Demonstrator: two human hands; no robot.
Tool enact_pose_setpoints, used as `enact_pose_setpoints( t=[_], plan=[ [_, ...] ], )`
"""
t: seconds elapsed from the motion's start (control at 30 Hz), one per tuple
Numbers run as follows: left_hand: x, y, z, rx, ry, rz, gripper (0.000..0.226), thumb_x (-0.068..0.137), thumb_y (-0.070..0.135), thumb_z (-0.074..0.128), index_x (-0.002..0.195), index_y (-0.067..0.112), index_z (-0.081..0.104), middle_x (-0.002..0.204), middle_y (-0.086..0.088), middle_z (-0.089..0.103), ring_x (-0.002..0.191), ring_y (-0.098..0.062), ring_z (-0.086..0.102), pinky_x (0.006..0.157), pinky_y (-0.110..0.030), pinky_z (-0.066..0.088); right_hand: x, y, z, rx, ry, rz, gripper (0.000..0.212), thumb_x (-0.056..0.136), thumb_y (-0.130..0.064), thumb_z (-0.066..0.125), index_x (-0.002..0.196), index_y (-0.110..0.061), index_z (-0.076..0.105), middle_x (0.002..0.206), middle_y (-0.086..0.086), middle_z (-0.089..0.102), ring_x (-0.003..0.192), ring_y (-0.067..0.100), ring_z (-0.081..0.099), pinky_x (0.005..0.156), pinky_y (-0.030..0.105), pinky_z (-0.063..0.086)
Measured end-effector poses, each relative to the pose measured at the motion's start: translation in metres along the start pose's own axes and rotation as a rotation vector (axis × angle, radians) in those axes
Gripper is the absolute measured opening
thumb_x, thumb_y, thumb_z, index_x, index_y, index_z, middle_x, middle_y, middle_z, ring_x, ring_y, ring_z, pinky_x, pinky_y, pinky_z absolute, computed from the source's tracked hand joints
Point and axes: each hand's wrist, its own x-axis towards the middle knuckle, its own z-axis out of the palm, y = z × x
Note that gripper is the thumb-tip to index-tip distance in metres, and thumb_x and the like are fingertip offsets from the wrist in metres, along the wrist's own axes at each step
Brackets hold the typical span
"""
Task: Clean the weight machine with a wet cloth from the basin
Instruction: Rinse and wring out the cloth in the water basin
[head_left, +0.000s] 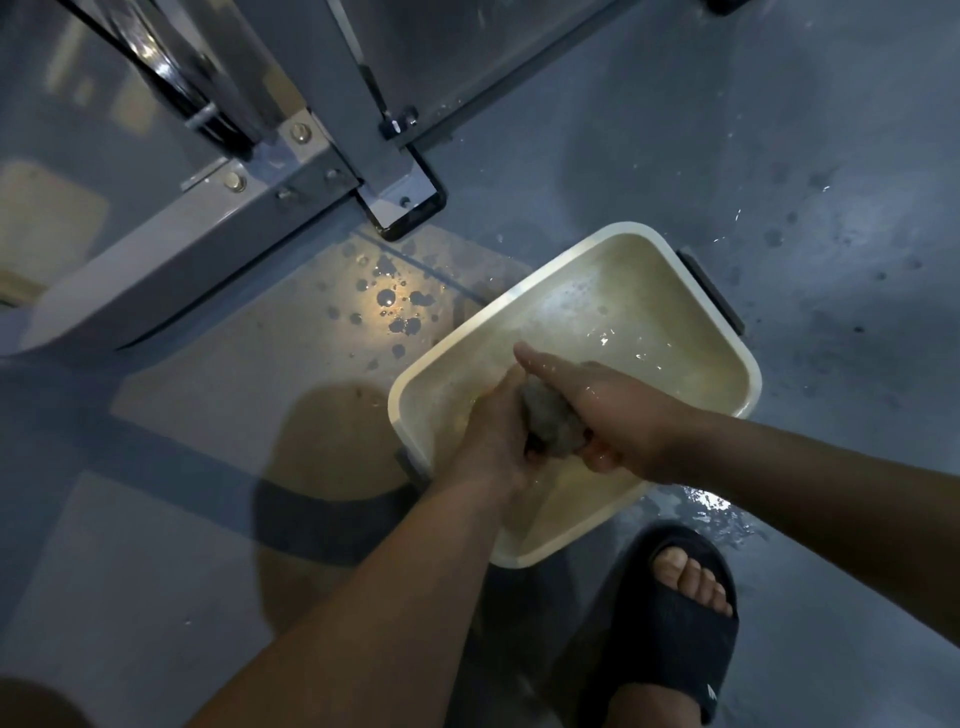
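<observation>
Weight machine (171, 249) at 11 o'clock. Basin (649, 280) of murky water at 3 o'clock. Over it, left hand (493, 431) and right hand (618, 415) both grip the balled cloth (553, 421). Looks like the wringing step. Next: carry the cloth toward 11 o'clock and wipe.

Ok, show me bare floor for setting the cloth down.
Bare floor lies left of the basin, toward the machine frame, and right of the basin. Crowded: over the basin, where the left hand and right hand grip the cloth, and near the sandalled foot.
</observation>
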Motion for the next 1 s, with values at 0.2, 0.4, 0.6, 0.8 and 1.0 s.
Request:
enact_pose_setpoints(
  t=[0.2, 0.4, 0.6, 0.8, 1.0],
  plan=[
    [-0.020, 0.014, 0.031, -0.030, -0.042, -0.024, 0.040, 0.101, 0.028, 0.050, 0.062, 0.020, 0.052, 0.049, 0.000, 0.035, 0.037, -0.012, 0.030, 0.037, -0.014, 0.022, 0.026, -0.003, -0.017, -0.437, 0.556, -0.115, 0.062, 0.105, -0.048, 0.041, 0.064, -0.011, 0.069, 0.058, 0.006, 0.067, 0.066, 0.021, 0.070, 0.069, 0.028, 0.053],
    [-0.016, 0.023, 0.024, -0.177, -0.011, -0.064, 0.033, 0.105, 0.021, 0.043, 0.076, 0.012, 0.057, 0.061, -0.005, 0.058, 0.060, -0.020, 0.060, 0.055, -0.028, 0.044, 0.024, -0.004, 0.008, -0.455, 0.574, -0.141, 0.057, 0.105, -0.036, 0.039, 0.060, -0.007, 0.058, 0.056, 0.005, 0.059, 0.058, 0.023, 0.061, 0.056, 0.027, 0.038],
    [-0.011, 0.023, 0.022, -0.192, -0.063, -0.077, 0.041, 0.102, 0.022, 0.054, 0.062, 0.015, 0.061, 0.054, -0.001, 0.056, 0.042, -0.014, 0.053, 0.041, -0.018, 0.040, 0.028, -0.009, -0.004, -0.483, 0.544, -0.120, 0.042, 0.106, -0.029, 0.040, 0.071, -0.010, 0.056, 0.069, 0.005, 0.057, 0.068, 0.024, 0.056, 0.062, 0.023, 0.043],
    [-0.014, 0.019, 0.022, -0.113, -0.051, -0.007, 0.028, 0.103, 0.029, 0.048, 0.082, 0.018, 0.062, 0.066, -0.001, 0.065, 0.048, -0.011, 0.060, 0.041, -0.018, 0.024, 0.039, -0.011, -0.036, -0.768, 0.541, -0.079, 0.049, 0.109, -0.034, 0.032, 0.078, -0.008, 0.060, 0.084, 0.014, 0.065, 0.081, 0.032, 0.062, 0.069, 0.033, 0.044],
    [-0.006, 0.007, 0.011, -0.205, 0.014, 0.044, 0.032, 0.108, 0.036, 0.051, 0.117, 0.011, 0.067, 0.106, -0.016, 0.076, 0.089, -0.027, 0.076, 0.070, -0.039, 0.064, 0.046, 0.014, -0.035, -0.591, 0.514, -0.049, 0.038, 0.096, -0.057, 0.060, 0.102, -0.022, 0.045, 0.088, 0.003, 0.061, 0.071, 0.020, 0.060, 0.053, 0.033, 0.046]
  ],
)
